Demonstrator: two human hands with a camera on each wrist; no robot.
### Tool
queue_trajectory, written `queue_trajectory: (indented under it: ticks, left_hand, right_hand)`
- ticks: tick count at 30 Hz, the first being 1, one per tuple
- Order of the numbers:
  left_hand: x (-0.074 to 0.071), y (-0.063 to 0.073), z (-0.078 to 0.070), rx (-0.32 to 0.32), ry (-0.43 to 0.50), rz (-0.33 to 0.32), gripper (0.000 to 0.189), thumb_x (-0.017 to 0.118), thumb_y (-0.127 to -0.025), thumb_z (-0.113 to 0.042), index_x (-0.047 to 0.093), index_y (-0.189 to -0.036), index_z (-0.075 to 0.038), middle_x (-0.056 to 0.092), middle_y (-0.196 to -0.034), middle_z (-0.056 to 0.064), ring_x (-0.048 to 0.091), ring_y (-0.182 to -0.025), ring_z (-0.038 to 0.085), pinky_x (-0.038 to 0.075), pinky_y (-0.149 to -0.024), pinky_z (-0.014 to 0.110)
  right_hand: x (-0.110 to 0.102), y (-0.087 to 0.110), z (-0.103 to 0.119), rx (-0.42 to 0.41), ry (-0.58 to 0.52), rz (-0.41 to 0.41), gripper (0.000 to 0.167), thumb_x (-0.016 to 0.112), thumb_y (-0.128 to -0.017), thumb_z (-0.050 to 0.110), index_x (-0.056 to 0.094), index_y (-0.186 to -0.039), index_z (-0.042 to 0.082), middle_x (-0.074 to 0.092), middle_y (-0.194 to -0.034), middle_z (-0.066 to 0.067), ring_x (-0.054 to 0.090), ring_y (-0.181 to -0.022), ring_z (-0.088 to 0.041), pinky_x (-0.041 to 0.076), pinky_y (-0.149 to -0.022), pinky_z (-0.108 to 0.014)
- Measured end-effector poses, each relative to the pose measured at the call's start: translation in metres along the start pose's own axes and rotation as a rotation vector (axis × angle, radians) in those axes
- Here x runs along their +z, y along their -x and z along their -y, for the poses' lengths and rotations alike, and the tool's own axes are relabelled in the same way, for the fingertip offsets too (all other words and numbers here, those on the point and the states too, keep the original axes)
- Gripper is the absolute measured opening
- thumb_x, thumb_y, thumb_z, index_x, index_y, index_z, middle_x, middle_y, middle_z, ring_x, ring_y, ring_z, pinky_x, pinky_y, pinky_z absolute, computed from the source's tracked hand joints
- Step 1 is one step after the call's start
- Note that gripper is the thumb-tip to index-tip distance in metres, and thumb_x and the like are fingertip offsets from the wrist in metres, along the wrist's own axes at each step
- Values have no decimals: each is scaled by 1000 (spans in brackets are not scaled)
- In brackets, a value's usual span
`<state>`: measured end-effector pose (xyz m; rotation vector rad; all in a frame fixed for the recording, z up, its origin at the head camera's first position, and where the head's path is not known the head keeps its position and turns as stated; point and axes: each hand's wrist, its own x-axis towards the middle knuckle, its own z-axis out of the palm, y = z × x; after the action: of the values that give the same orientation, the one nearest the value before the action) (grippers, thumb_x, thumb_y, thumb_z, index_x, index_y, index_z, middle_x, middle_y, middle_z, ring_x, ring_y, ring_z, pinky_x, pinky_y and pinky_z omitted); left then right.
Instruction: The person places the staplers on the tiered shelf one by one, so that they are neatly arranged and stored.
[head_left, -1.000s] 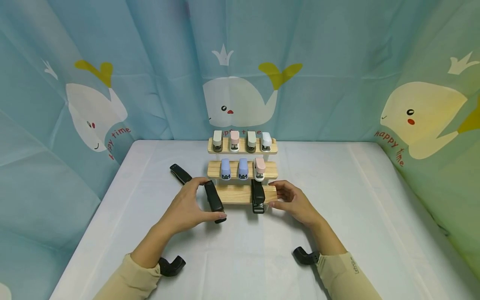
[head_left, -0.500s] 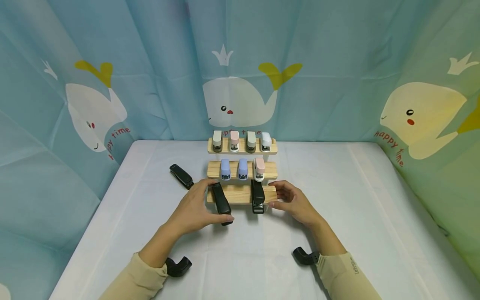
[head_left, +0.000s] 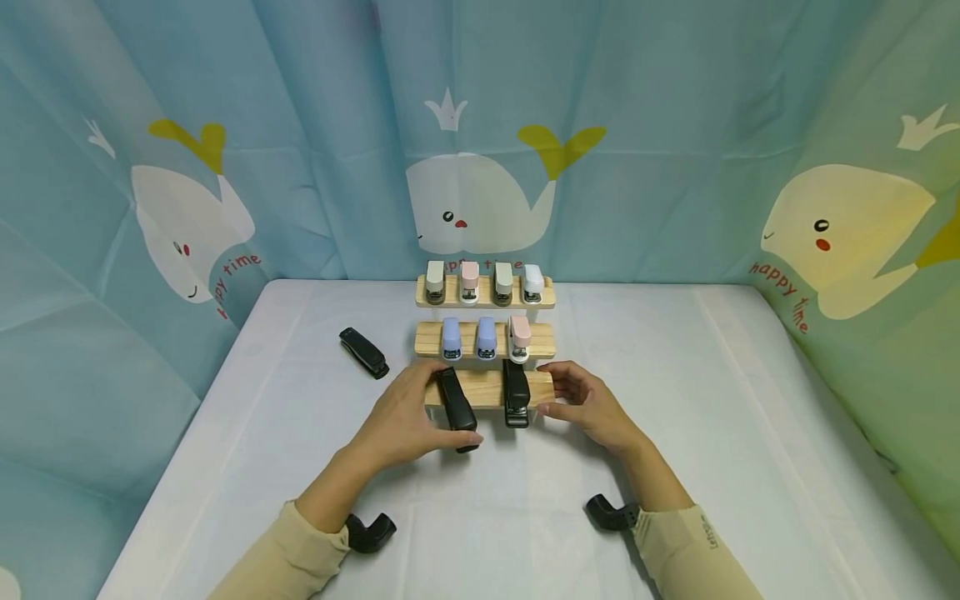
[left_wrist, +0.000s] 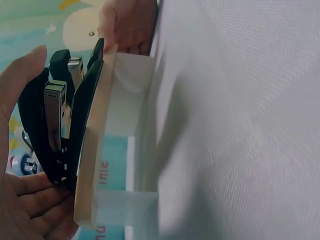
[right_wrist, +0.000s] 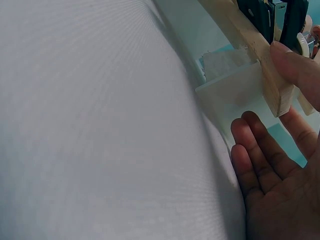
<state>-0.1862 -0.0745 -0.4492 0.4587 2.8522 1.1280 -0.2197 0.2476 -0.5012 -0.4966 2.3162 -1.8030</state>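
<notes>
A black stapler (head_left: 457, 408) is held lengthwise between the thumb and fingers of my left hand (head_left: 401, 423). It slants over the left part of the lowest wooden shelf (head_left: 487, 388); in the left wrist view its base lies along the board (left_wrist: 90, 170), apparently touching. A second black stapler (head_left: 516, 392) stands on the right part of that shelf. My right hand (head_left: 592, 410) grips the shelf's right end; in the right wrist view the thumb (right_wrist: 290, 62) presses the board's end, an index finger lies behind it, and the other fingers curl loosely below.
Small blue staplers (head_left: 486, 337) and a pink one (head_left: 519, 335) fill the middle shelf (head_left: 427, 340). Grey, pink and white mini staplers (head_left: 503, 283) line the top shelf. Another black stapler (head_left: 364, 352) lies on the white table (head_left: 675, 375), left of the rack. A whale-printed curtain (head_left: 645, 200) hangs behind.
My left hand has carried the black stapler rightward, from the shelf's left end to over the board. The right hand stays at the shelf's right end.
</notes>
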Motion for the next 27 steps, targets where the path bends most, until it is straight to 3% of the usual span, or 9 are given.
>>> queue_trajectory:
  ticks: [10, 19, 27]
  left_hand:
    - [10, -5, -5, 3, -2, 11, 111, 86, -64, -74, 47, -151, -17, 54, -150, 3, 49, -137, 25, 46, -114, 49]
    - [12, -6, -8, -14, -6, 48, 109, 79, -73, -76, 42, -158, -19, 48, -158, 6, 37, -151, 30, 37, -120, 58]
    - [12, -4, -10, -23, -25, 74, 108, 70, -79, -80, 37, -162, -20, 45, -161, 8, 32, -154, 30, 37, -120, 61]
  right_hand:
    - [0, -1, -1, -6, 7, -16, 55, 82, -86, 4, 58, -135, 2, 64, -122, -9, 65, -106, -20, 55, -91, -23]
    - [1, -1, -2, -6, 21, -12, 55, 82, -87, 5, 58, -136, 2, 64, -124, -10, 64, -107, -22, 55, -92, -23]
    - [-1, -1, -4, -2, 15, -9, 55, 81, -87, 5, 57, -137, 1, 62, -127, -19, 63, -107, -23, 54, -93, -23]
